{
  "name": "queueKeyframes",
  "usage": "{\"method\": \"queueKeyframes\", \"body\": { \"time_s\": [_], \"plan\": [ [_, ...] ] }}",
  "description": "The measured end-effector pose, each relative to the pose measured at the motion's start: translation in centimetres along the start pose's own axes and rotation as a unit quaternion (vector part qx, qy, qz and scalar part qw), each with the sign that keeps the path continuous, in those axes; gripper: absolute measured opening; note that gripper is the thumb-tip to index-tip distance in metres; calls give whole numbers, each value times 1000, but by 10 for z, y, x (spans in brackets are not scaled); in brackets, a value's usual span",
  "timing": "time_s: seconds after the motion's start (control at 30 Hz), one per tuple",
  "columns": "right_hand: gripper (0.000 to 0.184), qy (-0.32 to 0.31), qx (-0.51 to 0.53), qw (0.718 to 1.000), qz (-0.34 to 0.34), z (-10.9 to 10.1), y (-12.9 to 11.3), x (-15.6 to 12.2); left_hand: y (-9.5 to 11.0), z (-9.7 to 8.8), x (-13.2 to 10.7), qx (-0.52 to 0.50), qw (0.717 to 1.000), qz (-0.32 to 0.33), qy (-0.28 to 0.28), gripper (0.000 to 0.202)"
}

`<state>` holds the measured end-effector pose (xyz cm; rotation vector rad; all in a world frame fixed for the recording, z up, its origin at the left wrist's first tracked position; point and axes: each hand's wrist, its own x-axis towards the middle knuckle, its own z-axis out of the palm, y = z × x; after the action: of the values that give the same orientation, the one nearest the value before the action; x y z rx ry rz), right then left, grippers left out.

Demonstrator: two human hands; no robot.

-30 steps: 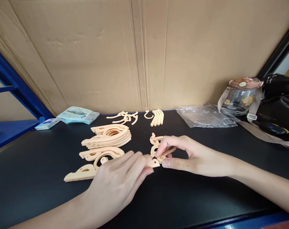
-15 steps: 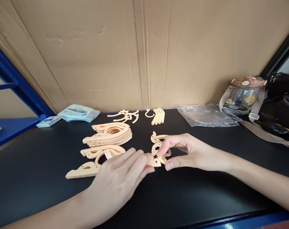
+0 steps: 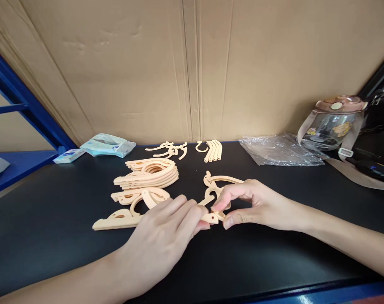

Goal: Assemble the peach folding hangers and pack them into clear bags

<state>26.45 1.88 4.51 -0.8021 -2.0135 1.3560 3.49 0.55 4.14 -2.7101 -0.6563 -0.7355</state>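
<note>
My left hand (image 3: 169, 236) is closed around a cream-coloured plastic hanger arm (image 3: 116, 222); a flat end with a small hole pokes out past the fingertips. Thumb and index finger of my right hand (image 3: 249, 204) pinch a small cream hanger piece (image 3: 221, 215) against that end. Whether the two are joined, I cannot tell. Just behind the fingers lies another hanger part (image 3: 209, 180) with curved cut-outs, partly covered by my right hand. A stack of hanger arms (image 3: 154, 177) lies beyond my left hand, with more arms (image 3: 125, 196) in front of it.
Loose hanger hooks (image 3: 169, 150) lie at the back, beside a row of curved pieces (image 3: 213, 151) and one hook (image 3: 201, 146). Left of these are a tissue pack (image 3: 108, 145) and a small box (image 3: 68, 156). A clear plastic bag (image 3: 280, 150) and a strapped bottle (image 3: 331, 126) stand at the right.
The view has shifted slightly, so everything sits a little further right and higher. The small piece now sits closer against the holed end, and more of the hanger part behind shows.
</note>
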Motion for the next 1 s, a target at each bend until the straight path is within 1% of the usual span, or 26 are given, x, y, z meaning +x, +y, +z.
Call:
{"method": "queueKeyframes", "body": {
  "time_s": [0.27,0.4,0.5,0.57,0.63,0.7,0.77,0.8,0.87,1.0],
  "plan": [
    [20,-21,-27,999,-22,-1,-4,-1,3,-2,1,-5,1000,19,0,25],
    [18,-29,-35,999,-15,-3,-8,-3,5,-3,1,-8,1000,25,-3,23],
    [16,-32,-56,998,-16,-2,-10,-4,6,-2,2,-25,1000,15,-1,25],
    [15,-33,-70,997,-22,-2,-10,-4,6,-1,2,-31,999,5,-10,28],
    [14,-36,-107,993,-31,-2,-10,-3,4,1,3,-20,1000,1,-21,30],
    [12,-33,-183,981,-48,-3,-10,-3,1,3,3,0,1000,-3,-25,29],
    [10,-9,-261,963,-71,-3,-11,-3,-2,4,2,13,1000,-10,-17,24],
    [9,5,-284,956,-78,-2,-11,-3,-4,4,2,14,1000,-16,-13,21],
    [7,26,-301,950,-82,-1,-11,-4,-7,4,1,7,1000,-29,-7,20],
    [7,28,-321,944,-69,0,-9,-5,-8,2,1,-24,999,-44,-3,16]
  ]
}}
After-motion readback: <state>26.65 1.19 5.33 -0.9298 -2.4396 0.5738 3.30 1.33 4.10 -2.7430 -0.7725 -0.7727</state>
